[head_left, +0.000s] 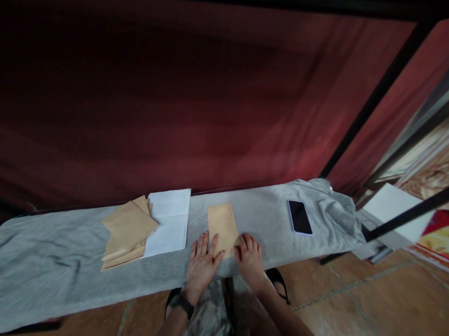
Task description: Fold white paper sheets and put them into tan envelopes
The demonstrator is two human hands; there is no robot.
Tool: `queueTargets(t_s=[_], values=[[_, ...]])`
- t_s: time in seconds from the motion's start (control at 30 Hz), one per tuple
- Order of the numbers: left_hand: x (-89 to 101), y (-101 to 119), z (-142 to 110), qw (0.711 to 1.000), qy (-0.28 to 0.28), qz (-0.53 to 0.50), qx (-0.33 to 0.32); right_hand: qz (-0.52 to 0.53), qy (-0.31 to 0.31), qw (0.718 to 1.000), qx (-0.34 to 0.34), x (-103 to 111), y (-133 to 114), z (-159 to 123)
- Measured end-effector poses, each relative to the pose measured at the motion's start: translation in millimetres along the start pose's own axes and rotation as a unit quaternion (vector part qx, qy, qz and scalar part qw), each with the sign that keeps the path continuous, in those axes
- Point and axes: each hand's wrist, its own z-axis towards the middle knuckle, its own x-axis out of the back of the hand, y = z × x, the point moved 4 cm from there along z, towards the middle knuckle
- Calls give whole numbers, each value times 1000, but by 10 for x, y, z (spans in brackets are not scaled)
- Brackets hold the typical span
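Note:
One brown paper envelope (222, 221) lies flat on the grey cloth in front of me, its long side pointing away. My left hand (202, 259) rests palm down with fingers spread, the thumb side over the envelope's lower left edge. At the lower right edge is my right hand (250, 255), also palm down, its thumb by the paper and its other fingers resting slightly bent. Neither hand grips anything. To the left, a loose pile of similar brown envelopes (133, 228) partly overlaps several white paper sheets (169, 220).
A grey cloth (62, 250) covers the long narrow bench. Toward its right end lies a phone (300, 217), screen up. A dark red curtain (198, 101) hangs behind, crossed by a dark post (374, 105). A white box (395, 212) stands at the right above the tiled floor (356, 305).

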Motion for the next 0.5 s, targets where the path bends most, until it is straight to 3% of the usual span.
queueTargets(t_s=[0.17,0.33,0.5], values=[[-8,-18,6,1000,10,-11,-6,30,12,998,-51,-48,-79,134],[8,-23,22,1000,0,-8,-5,214,35,971,-102,-80,-102,244],[4,-63,24,999,10,-31,-9,298,55,947,-109,-43,-27,371]])
